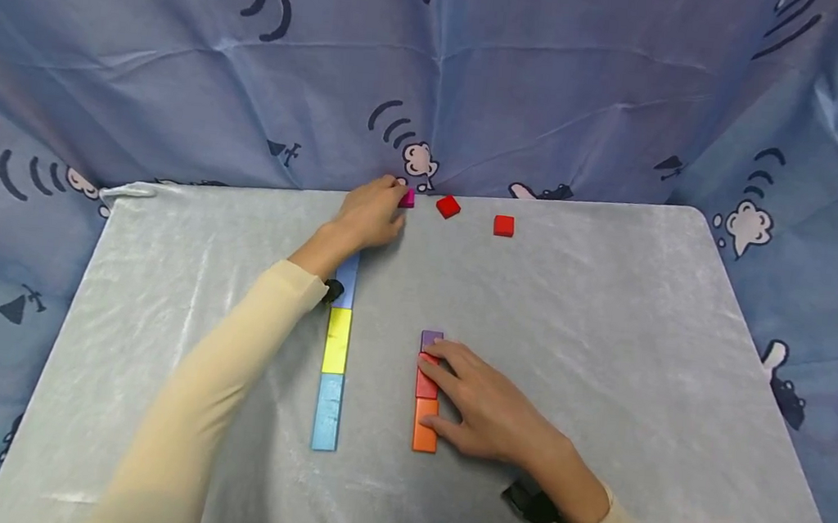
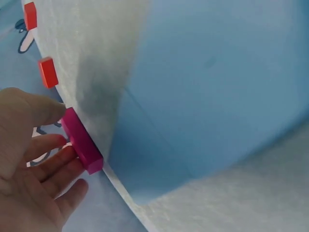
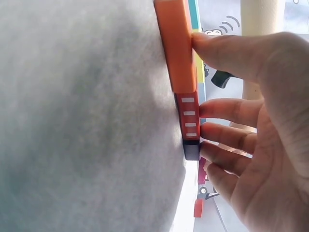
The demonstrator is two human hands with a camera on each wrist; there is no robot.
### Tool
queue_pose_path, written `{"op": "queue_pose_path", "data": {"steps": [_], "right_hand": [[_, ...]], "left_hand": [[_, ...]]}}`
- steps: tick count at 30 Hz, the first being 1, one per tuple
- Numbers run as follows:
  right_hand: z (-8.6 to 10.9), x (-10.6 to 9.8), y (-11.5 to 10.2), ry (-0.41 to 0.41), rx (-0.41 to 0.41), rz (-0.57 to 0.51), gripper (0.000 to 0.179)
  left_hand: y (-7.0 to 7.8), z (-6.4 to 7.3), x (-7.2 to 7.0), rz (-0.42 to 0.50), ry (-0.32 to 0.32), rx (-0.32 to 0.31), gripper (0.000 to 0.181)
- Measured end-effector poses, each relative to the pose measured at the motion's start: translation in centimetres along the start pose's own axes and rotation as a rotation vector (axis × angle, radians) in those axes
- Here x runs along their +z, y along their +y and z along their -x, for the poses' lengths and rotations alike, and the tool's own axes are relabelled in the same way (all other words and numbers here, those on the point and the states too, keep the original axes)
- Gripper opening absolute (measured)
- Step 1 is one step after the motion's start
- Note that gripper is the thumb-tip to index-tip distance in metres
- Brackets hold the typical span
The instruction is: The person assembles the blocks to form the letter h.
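At the far edge of the table my left hand (image 1: 373,211) holds a magenta block (image 2: 83,141), with the thumb at one end and the fingers along its side. Nearer, my right hand (image 1: 491,403) rests its fingertips on a short row of blocks without curling round them. The thumb touches the orange block (image 1: 426,426); other fingers lie on the red block (image 1: 426,385) and by the purple block (image 1: 431,339). Small white rectangles mark one side of the red block (image 3: 189,113) in the right wrist view.
Left of the short row runs a longer one: a light blue block (image 1: 327,412), a yellow block (image 1: 336,341) and a periwinkle block (image 1: 346,279) partly under the left wrist. Two red blocks (image 1: 449,207) (image 1: 504,225) lie near the far edge. A patterned blue curtain (image 1: 551,83) hangs behind the grey-covered table.
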State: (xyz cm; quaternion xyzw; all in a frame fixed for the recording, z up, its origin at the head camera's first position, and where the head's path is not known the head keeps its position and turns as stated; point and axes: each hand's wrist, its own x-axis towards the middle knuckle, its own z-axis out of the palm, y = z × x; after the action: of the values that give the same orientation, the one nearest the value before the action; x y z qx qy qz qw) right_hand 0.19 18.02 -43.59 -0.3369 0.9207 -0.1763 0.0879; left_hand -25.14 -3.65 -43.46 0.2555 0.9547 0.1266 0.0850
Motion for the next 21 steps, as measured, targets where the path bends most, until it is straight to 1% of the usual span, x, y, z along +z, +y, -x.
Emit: {"op": "queue_pose_path", "data": {"steps": [5, 8, 12, 18, 21], "right_hand": [[-0.10, -0.08, -0.03, -0.011, 0.014, 0.009, 0.071], [-0.10, -0.03, -0.07, -0.017, 0.018, 0.012, 0.071], [-0.03, -0.01, -0.11, -0.014, 0.026, 0.017, 0.072], [-0.05, 0.16, -0.02, -0.006, 0.016, 0.028, 0.072], [-0.06, 0.12, -0.08, -0.005, 0.019, 0.031, 0.073]], "left_hand": [[0.35, -0.03, -0.20, 0.000, -0.002, 0.014, 0.040], [0.53, 0.24, -0.15, -0.007, 0.009, 0.017, 0.036], [0.76, 0.55, -0.01, -0.021, 0.023, 0.037, 0.031], [0.91, 0.77, 0.13, -0.049, -0.008, 0.040, 0.026], [0.82, 0.91, 0.12, -0.060, -0.015, 0.061, 0.022]]}}
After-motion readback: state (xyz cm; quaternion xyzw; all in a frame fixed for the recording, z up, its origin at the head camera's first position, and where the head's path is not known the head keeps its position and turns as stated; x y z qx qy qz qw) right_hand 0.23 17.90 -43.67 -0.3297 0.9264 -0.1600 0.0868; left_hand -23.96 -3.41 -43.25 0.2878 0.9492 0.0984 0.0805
